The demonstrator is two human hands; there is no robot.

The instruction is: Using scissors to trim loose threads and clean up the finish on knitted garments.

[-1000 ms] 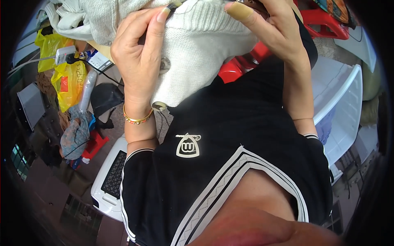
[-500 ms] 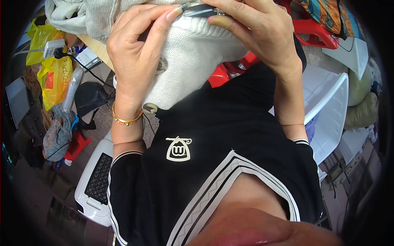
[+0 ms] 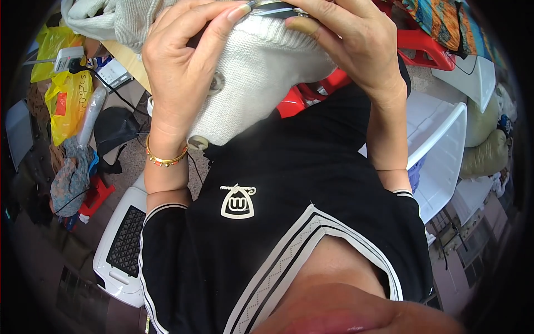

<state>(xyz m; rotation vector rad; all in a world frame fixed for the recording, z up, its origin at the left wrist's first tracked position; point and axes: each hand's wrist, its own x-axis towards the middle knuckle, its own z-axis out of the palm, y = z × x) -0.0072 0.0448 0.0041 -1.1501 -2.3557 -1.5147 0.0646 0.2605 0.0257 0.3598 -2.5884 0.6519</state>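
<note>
A cream knitted garment with buttons (image 3: 261, 72) hangs down from my hands at the top of the view. My left hand (image 3: 181, 61), a bracelet on its wrist, has its thumb and forefinger pressed together at the knit's ribbed edge. There they pinch the tip of a narrow dark thing with shiny metal edges (image 3: 272, 11), whose kind I cannot make out. At its other end my right hand (image 3: 356, 44) is closed with bent fingers, a tan covering on its thumb tip. The picture's upper edge cuts off part of both hands.
More pale knit (image 3: 105, 22) lies at the upper left on a light board (image 3: 125, 61). Yellow bags (image 3: 69, 106), a white power adapter (image 3: 69, 58) and cables are at the left. A red stool (image 3: 425, 50) and a white bin (image 3: 439, 161) stand at the right.
The whole view has shifted slightly. Both hands keep their closed grip at the garment's edge, with only very small finger movement.
</note>
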